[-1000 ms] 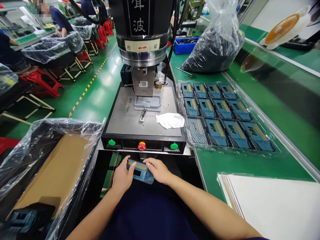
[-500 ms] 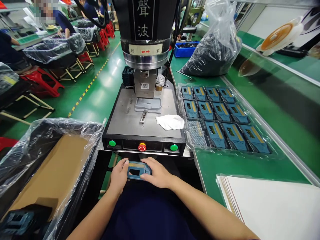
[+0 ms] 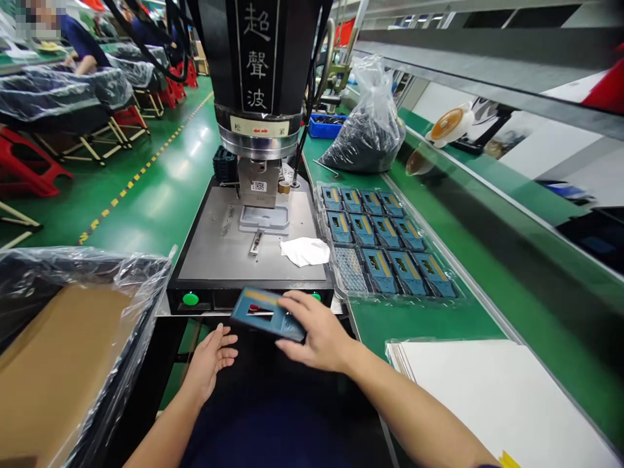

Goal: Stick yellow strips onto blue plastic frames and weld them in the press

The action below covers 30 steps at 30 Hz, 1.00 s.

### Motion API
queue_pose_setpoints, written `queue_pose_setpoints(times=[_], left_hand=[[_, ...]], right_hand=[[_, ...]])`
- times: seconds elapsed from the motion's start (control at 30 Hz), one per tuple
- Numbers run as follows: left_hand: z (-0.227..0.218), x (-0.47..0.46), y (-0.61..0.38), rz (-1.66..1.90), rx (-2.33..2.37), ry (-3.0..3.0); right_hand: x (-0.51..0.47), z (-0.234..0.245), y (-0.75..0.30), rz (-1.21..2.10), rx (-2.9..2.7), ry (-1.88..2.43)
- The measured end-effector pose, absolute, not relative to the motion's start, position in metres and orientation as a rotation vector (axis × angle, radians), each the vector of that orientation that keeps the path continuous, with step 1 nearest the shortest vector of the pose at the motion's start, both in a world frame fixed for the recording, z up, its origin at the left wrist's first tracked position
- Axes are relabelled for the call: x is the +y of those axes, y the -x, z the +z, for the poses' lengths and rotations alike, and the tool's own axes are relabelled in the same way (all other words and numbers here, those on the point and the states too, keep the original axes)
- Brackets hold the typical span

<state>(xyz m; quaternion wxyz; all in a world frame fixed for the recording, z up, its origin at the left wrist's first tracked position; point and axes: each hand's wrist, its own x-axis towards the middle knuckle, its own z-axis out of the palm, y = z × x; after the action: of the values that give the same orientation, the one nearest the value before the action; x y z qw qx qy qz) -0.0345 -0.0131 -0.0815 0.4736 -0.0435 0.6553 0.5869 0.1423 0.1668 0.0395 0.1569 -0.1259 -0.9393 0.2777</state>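
Observation:
My right hand [image 3: 316,331] grips a blue plastic housing [image 3: 287,323] by its right end, thumb below and fingers on top. The housing is tilted, has a rectangular window and a tan strip, and is held over the front edge of the press base [image 3: 188,260]. Just left of it, apart from the part, my left hand [image 3: 210,361] is open with its fingers spread. Beyond, a grey fixture [image 3: 266,221] lies on the metal plate beneath the press's horn [image 3: 258,185]. A white cloth [image 3: 306,251] rests on the plate's right side.
A clear tray [image 3: 350,270] of similar blue housings lies right of the press. A plastic-lined bin with cardboard [image 3: 73,344] stands at left. White sheets [image 3: 468,383] are stacked at front right. A green button [image 3: 190,298] is on the base's front. Behind stands a bag [image 3: 365,136].
My left hand has let go of the housing and moved left. My right hand has raised the housing toward the press and tilted it. The view has shifted to the right.

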Motion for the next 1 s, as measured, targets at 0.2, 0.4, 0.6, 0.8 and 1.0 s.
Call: queue_pose_setpoints(times=[0.2, 0.4, 0.6, 0.8, 1.0], left_hand=[[-0.139, -0.029, 0.036, 1.347, 1.666, 0.163], [-0.155, -0.034, 0.036, 1.373, 1.657, 0.119], [-0.157, -0.034, 0.036, 1.372, 1.669, 0.093], [-0.161, -0.036, 0.037, 1.364, 1.680, 0.085], [-0.163, -0.035, 0.037, 1.349, 1.681, 0.062]], right_hand=[[0.232, 0.044, -0.166, 0.317, -2.197, 1.031], [0.272, 0.015, -0.184, 0.144, -2.078, 1.517], [0.273, 0.002, -0.186, 0.079, -2.242, 1.726], [0.272, 0.002, -0.187, -0.001, -2.344, 1.703], [0.273, 0.002, -0.192, -0.072, -2.332, 1.729]])
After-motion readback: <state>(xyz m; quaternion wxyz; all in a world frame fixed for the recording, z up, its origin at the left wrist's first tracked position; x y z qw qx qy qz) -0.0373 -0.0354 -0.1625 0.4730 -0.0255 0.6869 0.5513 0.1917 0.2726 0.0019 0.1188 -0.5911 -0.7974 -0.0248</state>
